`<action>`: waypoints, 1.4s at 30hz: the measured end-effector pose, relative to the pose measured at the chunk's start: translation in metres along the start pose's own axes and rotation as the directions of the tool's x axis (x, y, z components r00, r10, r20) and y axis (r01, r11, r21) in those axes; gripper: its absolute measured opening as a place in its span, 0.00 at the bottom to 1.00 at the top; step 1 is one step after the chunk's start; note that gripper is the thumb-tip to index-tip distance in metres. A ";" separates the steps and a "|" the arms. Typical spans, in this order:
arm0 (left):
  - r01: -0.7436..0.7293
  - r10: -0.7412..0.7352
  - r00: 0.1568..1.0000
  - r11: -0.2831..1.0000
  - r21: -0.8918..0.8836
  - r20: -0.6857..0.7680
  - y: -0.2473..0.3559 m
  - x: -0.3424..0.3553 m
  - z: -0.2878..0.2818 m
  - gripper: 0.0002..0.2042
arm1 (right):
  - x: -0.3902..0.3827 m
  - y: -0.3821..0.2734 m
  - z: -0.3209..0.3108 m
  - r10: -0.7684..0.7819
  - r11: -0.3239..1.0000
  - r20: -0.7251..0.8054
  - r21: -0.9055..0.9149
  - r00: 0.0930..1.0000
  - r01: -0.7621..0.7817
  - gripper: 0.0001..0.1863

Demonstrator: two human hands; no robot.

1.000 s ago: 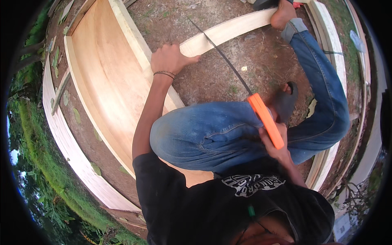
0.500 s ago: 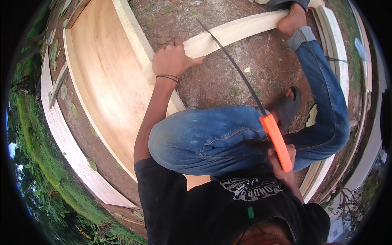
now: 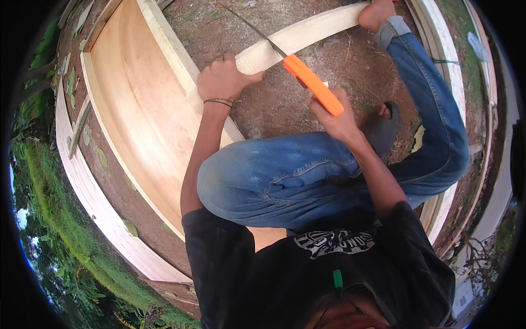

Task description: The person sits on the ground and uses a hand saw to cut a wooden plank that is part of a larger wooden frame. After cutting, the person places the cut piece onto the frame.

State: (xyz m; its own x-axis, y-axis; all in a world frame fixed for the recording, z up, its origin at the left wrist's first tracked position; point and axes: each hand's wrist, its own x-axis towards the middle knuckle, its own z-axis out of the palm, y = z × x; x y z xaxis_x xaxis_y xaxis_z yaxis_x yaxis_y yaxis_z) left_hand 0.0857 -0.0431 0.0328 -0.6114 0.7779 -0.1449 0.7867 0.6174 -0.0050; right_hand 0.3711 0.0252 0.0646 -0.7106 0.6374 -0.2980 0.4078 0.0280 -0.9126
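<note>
My right hand is closed round the orange handle of a hand saw. The saw's dark blade crosses a pale wooden board near its left end and points to the far left. My left hand grips that left end, thumb stretched along the near edge and fingers folded over the far side. Below this hand, the board's end meets the edge of a wooden frame with a plywood panel. My bare foot rests at the board's right end. What lies under my left palm is hidden.
My bent knee, in blue jeans, sits close below the saw. A dark sandal is on the dirt ground beyond it. Long timbers lie along the right side, and a pale plank curves along the left.
My right hand has pushed the saw forward, away from my body and to the left, so its handle is now close to the board. My left hand keeps its grip on the board.
</note>
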 end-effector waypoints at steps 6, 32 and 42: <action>0.029 -0.028 1.000 0.999 0.034 -0.014 -0.016 -0.010 -0.003 0.43 | -0.086 -0.005 -0.036 -0.143 0.987 0.046 -0.070 0.989 0.146 0.04; -0.041 0.050 0.980 0.998 0.053 -0.195 -0.020 -0.011 0.014 0.41 | -0.111 -0.024 -0.057 -0.069 0.968 0.074 -0.235 0.995 0.085 0.12; 0.008 -0.003 0.994 0.999 0.048 -0.111 -0.015 -0.009 0.004 0.40 | -0.106 -0.017 -0.060 -0.130 0.983 0.094 -0.118 0.987 0.141 0.02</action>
State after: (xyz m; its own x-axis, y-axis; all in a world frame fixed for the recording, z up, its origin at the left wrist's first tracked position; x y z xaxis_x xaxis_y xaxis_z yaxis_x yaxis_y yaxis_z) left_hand 0.0793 -0.0600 0.0303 -0.6195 0.7842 -0.0346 0.7847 0.6175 -0.0541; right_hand 0.4735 0.0034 0.1281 -0.8083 0.5532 -0.2016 0.3682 0.2079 -0.9062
